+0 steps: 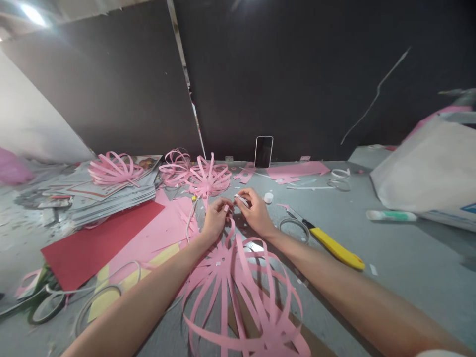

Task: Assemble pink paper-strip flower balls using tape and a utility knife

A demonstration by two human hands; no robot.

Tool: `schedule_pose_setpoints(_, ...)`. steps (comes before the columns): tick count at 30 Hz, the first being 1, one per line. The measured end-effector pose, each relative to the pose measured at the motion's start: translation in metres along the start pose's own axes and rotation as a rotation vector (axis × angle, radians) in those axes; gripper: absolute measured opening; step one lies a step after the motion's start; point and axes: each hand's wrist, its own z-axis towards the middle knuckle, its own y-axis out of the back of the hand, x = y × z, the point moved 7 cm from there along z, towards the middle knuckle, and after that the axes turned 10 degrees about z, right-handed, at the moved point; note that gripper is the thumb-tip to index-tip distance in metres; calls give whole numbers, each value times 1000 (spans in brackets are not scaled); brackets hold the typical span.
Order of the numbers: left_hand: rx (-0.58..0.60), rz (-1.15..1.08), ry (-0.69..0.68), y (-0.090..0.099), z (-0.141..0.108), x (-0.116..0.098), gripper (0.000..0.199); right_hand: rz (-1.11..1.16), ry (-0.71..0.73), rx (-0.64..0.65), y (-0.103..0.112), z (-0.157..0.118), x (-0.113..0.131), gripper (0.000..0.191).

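A pink paper strip (231, 229) is pinched in my left hand (216, 218) near its end. It belongs to a star-shaped cluster of pink paper strips (223, 265), some curved into loops, that spreads between my forearms. Close beside, my right hand (255, 210) is closed on a small white piece (241, 200), too small to name. The fingertips of both hands are nearly together. A white cap (268, 198) sits just right of my right hand. Near my right forearm lie a grey ring (293, 229) and a yellow-handled utility knife (336, 248).
Looped pink paper balls (210, 178) stand behind my hands, another (115, 169) on stacked papers (111, 203). Red card (104, 243) and scissors (48, 305) lie left. A phone (264, 151) leans on the black panel (297, 74). A green-labelled tube (391, 215) lies by a white bag (427, 163).
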Motion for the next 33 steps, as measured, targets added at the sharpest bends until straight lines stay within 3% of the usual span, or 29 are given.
schedule_pose_setpoints(6,-56,59,-38,4,-1,-6,18,29,-37,42,-4,-1,-4,19)
schedule_pose_setpoints(11,-26,39,-33,1,-3,-11,18,146,-112,69,-7,-3,-11,25)
schedule_pose_setpoints(16,-19,-16,-27,1,-4,-10,16,179,-105,78,-8,-3,-14,26)
schedule_pose_setpoints(25,-6,-40,-80,2,1,-5,25,44,-30,111,-7,0,-13,21)
schedule_pose_setpoints(30,-38,-100,-45,4,4,2,47,21,3,90,-5,1,-11,29)
schedule_pose_setpoints(33,-62,-127,1,6,5,6,50,84,-29,83,-5,1,-13,33)
